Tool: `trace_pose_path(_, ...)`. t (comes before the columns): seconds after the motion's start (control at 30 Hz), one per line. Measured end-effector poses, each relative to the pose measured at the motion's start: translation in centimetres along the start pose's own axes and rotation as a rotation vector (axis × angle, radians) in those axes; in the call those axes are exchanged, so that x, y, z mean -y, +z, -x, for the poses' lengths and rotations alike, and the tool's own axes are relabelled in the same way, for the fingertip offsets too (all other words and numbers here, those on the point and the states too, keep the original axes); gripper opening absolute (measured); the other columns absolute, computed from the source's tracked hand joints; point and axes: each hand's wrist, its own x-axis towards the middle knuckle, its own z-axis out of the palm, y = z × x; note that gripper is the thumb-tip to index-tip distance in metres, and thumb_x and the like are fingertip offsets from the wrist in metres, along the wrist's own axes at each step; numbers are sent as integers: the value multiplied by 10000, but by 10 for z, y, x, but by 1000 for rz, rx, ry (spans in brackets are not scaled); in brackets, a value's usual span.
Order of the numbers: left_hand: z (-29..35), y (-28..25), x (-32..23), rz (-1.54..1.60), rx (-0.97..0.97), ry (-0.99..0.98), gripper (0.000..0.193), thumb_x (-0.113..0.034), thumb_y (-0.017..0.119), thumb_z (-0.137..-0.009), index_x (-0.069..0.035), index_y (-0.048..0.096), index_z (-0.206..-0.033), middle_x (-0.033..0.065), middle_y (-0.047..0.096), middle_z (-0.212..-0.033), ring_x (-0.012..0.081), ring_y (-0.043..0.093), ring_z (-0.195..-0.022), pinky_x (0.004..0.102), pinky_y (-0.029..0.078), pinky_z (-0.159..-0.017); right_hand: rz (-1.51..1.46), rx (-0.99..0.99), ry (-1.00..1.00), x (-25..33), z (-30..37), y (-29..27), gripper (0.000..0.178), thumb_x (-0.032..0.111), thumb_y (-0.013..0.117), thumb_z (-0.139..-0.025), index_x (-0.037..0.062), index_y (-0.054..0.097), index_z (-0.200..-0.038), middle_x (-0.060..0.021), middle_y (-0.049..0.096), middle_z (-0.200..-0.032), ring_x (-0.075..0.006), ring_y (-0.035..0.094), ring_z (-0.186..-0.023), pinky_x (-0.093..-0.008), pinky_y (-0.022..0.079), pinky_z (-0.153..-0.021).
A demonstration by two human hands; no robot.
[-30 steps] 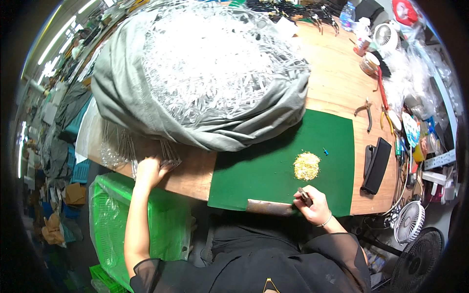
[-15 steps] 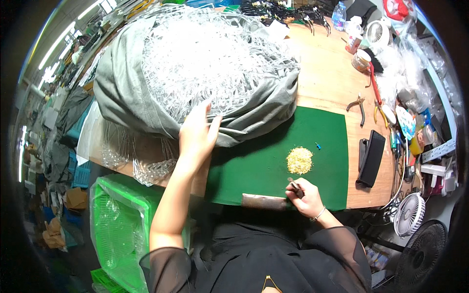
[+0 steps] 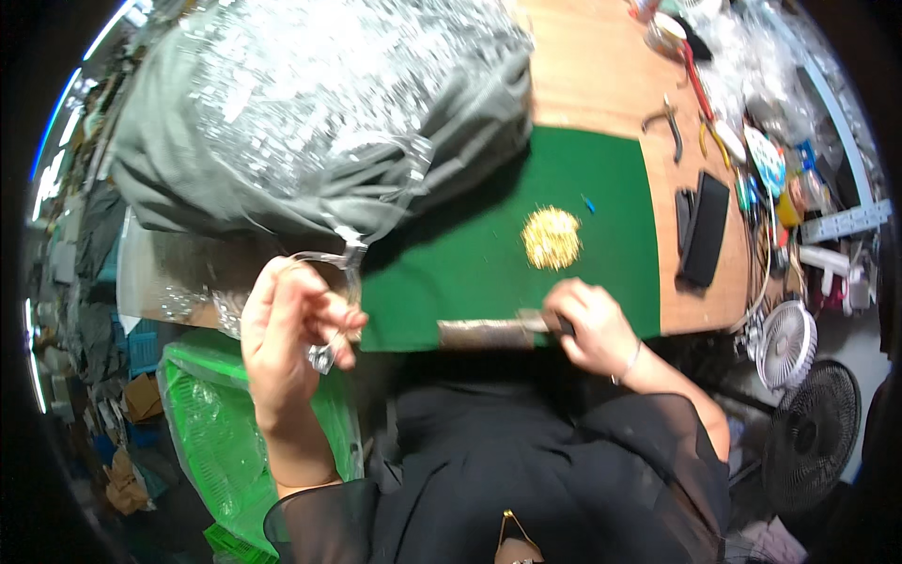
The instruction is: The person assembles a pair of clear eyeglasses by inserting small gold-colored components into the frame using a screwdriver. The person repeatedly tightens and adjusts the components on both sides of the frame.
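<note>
A clear plastic spectacle frame hangs from my left hand, whose fingers are closed on its lower part; motion blurs its outline. It is in front of a big grey cloth sack heaped with similar clear frames. My right hand is closed round a small dark-handled hand tool, its blurred metallic end pointing left. That end lies beside a worn metal-faced block at the front edge of a green mat. Beyond the right hand lies a heap of tiny gold-coloured parts.
Right of the mat are a black phone-like device, pliers and a small white fan. A blue bit lies near the gold heap. Left below the table edge stands a green plastic-lined basket.
My left hand has come back from the sack toward me, bringing out a clear frame. The right hand keeps its tool, now near the block. The whole view has shifted, so the table appears higher.
</note>
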Motion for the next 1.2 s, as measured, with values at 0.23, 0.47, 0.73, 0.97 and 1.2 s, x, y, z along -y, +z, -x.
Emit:
trace_pose_path(0.23, 39, 35, 50, 262, -83, -100, 734, -190, 695, -793, 40, 237, -1318, 227, 603, -967, 143, 566, -530, 243, 513, -555, 406, 62, 137, -9, 2, 20, 503, 112, 640, -662, 8, 520, -1139, -119, 530, -1139, -230, 581, -778, -342, 438, -680)
trace_pose_path(0.47, 33, 54, 63, 210, -142, 13, 681, -379, 523, -914, 1, 181, -1363, 205, 555, -1121, 140, 583, -573, 311, 545, -681, 94, -47, 334, -26, -5, -6, 248, 53, 625, -683, 38, 566, -923, -150, 564, -861, -352, 577, -759, -407, 475, -675)
trace_pose_path(0.73, 48, 59, 70, 279, -70, -70, 629, -154, 653, -848, 30, 308, -1342, 166, 600, -1070, 171, 619, -795, 303, 516, -755, 0, -38, 308, -43, -2, 16, 205, 28, 615, -658, 52, 587, -860, -132, 556, -771, -335, 558, -717, -412, 439, -620)
trace_pose_path(0.97, 43, 72, 103, 451, 57, -40, 680, -7, 618, -841, 12, 220, -1393, 212, 472, -1276, 185, 625, -813, 264, 534, -701, 74, -32, 222, -38, -7, 20, 162, 117, 680, -707, 76, 595, -838, -95, 556, -757, -298, 567, -729, -389, 421, -612)
trace_pose_path(1.2, 48, 82, 102, 360, 107, -232, 878, 169, 634, -726, -23, 143, -1429, 226, 371, -1372, 166, 640, -897, 271, 539, -797, 127, 112, 342, -38, -18, 17, 143, 94, 664, -749, 22, 584, -843, -114, 552, -745, -301, 564, -676, -373, 435, -594)
